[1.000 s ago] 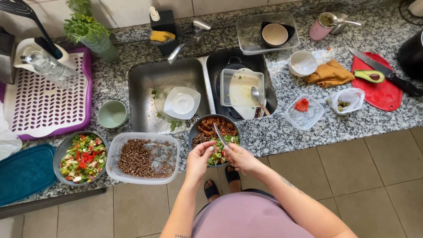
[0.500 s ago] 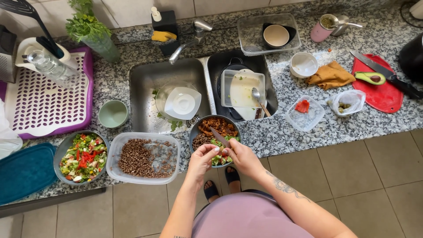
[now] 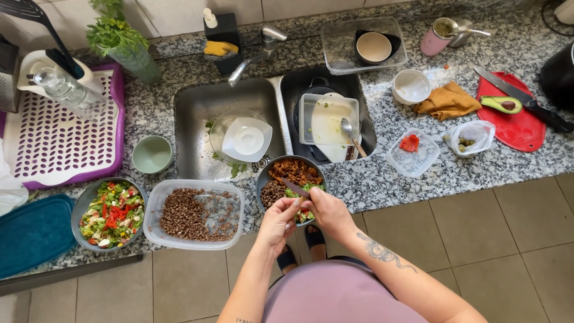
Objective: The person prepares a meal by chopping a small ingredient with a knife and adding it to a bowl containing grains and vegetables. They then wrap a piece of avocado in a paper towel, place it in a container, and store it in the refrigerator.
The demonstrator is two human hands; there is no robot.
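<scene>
At the counter's front edge, both hands over bowl (image 3: 292, 182); right hand (image 3: 327, 210) gripping utensil (image 3: 295, 188), left hand (image 3: 280, 219) half-curled, empty

A speckled grey granite surface (image 3: 394, 179) runs across the room, with a double steel sink (image 3: 197, 113) set in it. Behind is a pale tiled wall (image 3: 299, 7); below, beige floor tiles (image 3: 502, 239). Light is even.

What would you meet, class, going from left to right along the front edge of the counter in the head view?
Teal tray → salad bowl → clear tub of brown lentils → dark bowl of mixed food, with left hand and right hand over it → clear container with red piece → red cutting board.
</scene>
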